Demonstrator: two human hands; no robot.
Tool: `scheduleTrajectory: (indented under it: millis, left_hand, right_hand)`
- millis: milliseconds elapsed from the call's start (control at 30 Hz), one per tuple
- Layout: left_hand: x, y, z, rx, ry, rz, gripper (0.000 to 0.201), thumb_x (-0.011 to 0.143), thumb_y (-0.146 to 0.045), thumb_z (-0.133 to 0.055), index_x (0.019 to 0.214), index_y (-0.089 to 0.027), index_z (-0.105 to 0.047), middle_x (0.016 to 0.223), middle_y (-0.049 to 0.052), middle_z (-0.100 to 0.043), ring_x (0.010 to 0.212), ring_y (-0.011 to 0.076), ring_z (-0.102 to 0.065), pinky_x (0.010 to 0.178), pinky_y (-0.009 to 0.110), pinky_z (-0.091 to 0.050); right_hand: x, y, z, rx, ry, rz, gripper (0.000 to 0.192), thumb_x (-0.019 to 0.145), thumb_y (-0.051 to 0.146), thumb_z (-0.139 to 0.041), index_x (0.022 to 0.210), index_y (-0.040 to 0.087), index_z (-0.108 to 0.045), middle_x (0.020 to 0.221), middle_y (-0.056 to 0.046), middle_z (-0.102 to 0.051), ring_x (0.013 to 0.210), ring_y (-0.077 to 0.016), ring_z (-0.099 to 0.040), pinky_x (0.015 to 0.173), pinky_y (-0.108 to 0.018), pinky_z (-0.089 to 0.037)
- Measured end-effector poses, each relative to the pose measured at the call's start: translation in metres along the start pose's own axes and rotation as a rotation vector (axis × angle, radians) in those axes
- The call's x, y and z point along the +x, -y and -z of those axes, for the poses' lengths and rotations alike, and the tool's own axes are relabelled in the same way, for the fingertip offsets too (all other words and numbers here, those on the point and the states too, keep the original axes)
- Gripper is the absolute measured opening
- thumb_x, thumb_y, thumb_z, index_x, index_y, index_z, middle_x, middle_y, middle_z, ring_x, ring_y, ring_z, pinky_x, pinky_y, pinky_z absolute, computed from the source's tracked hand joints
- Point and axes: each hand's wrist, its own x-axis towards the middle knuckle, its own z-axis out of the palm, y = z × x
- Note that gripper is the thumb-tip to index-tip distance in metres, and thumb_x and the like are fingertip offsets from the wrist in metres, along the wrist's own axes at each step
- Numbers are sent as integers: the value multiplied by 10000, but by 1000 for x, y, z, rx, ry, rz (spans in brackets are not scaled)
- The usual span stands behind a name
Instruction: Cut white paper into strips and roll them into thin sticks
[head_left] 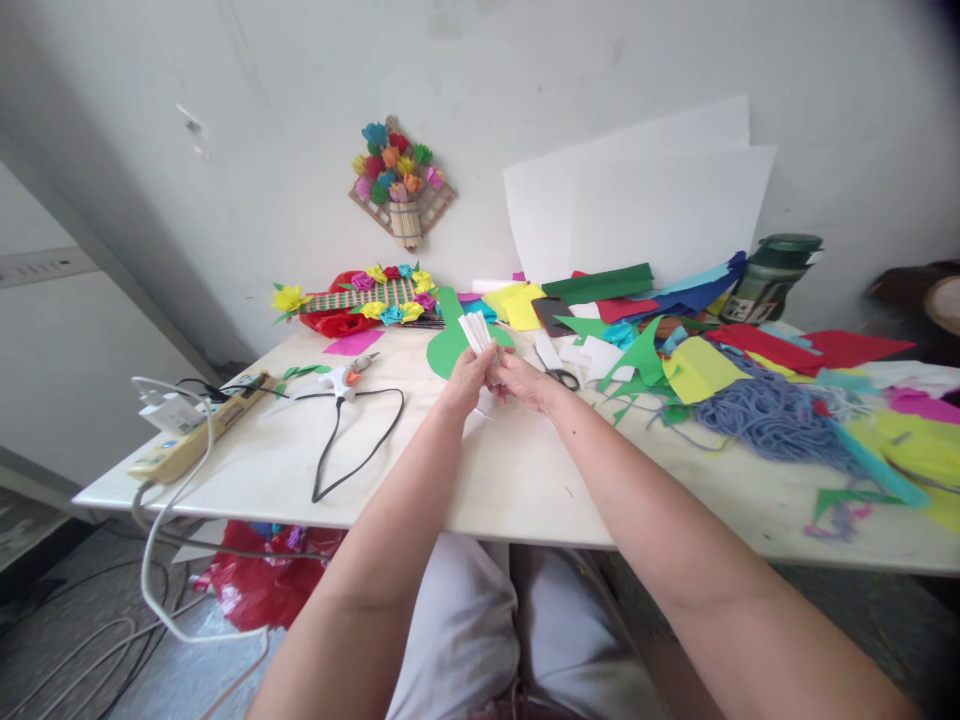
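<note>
Both of my hands meet over the middle of the table. My left hand (471, 380) closes around a bundle of pleated white paper (477, 328), whose fanned folds rise above the fingers. Against it, my right hand (519, 378) is closed on the lower part of the same paper; its fingertips are partly hidden. Just behind the hands lies a green paper cutout (444, 350) with a rounded body and a narrow upright part. A pair of black-handled scissors (561, 378) rests right of my right hand, among white paper scraps (604, 358).
A white glue gun (341, 380) with a black cord lies left, near a power strip (202, 430). Flower-trimmed craft work (367, 300) stands behind. Coloured paper (705, 370), blue-grey yarn (780, 410) and a dark bottle (772, 280) crowd the right. White sheets (637, 210) lean on the wall.
</note>
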Motion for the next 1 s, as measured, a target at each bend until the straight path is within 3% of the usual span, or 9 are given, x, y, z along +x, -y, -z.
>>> scheduleTrajectory:
  millis: [167, 267, 367, 467, 567, 667, 733, 867, 1000]
  left_hand:
    - [0, 1, 1, 20, -83, 12, 535, 768, -550, -549, 989, -68, -614, 532, 13, -571, 314, 84, -425, 323, 218, -314]
    - [2, -1, 9, 31, -192, -10, 441, 797, -507, -528, 894, -86, -612, 583, 29, -597, 330, 67, -418, 345, 207, -312]
    - [7, -8, 27, 56, -383, -30, 307, 834, -404, -498, 842, -108, -578, 619, 40, -614, 427, 89, -514, 435, 203, -393]
    - [10, -14, 51, 247, -620, 98, 197, 845, -302, -479, 878, -120, -548, 580, 17, -585, 423, 102, -521, 463, 218, -426]
    - [9, -15, 77, 500, -751, 246, 191, 848, -276, -451, 904, -126, -554, 601, 38, -591, 419, 121, -526, 470, 249, -447]
    - [3, -16, 93, 780, -783, 369, 227, 824, -267, -449, 885, -109, -600, 687, 126, -643, 556, 200, -626, 536, 297, -474]
    - [-3, -18, 98, 970, -735, 462, 247, 791, -259, -470, 853, -91, -639, 706, 176, -657, 694, 269, -664, 616, 334, -482]
    - [-11, -27, 100, 1144, -720, 526, 314, 716, -195, -510, 960, -62, -658, 850, 236, -675, 952, 339, -634, 721, 371, -475]
    - [-14, -32, 102, 1237, -760, 591, 376, 668, -147, -542, 1021, -72, -647, 946, 246, -669, 1025, 346, -604, 752, 390, -471]
  right_hand:
    - [-1, 0, -3, -9, 8, -5, 133, 836, 239, -542, 929, 150, -510, 629, 35, -511, 487, -77, -497, 384, -176, -374]
    - [1, -3, -3, -29, 16, -21, 169, 860, 290, -544, 928, 135, -532, 739, -13, -574, 542, -83, -551, 426, -186, -426]
    - [3, -6, 0, -83, -57, -55, 232, 865, 254, -553, 1063, 138, -518, 774, -21, -606, 553, -82, -558, 456, -192, -451]
    - [3, -7, 4, -147, -165, -73, 299, 871, 190, -535, 1157, 121, -484, 793, -32, -623, 550, -81, -550, 459, -195, -457]
    - [4, -8, 7, -199, -231, -83, 263, 881, 168, -505, 1138, 111, -502, 789, -44, -631, 528, -73, -537, 447, -191, -454]
    - [6, -10, 7, -256, -267, -91, 222, 875, 156, -510, 1095, 136, -524, 720, -10, -612, 482, -55, -505, 399, -160, -420]
    - [8, -12, 7, -293, -271, -87, 203, 864, 152, -523, 1067, 151, -535, 678, 11, -592, 456, -49, -489, 371, -148, -395]
    - [10, -16, 8, -349, -271, -67, 193, 839, 166, -557, 1032, 162, -549, 661, 20, -584, 435, -52, -484, 356, -156, -378]
    - [10, -17, 10, -415, -270, -46, 197, 845, 176, -542, 1041, 162, -552, 698, 1, -604, 460, -63, -501, 357, -163, -388]
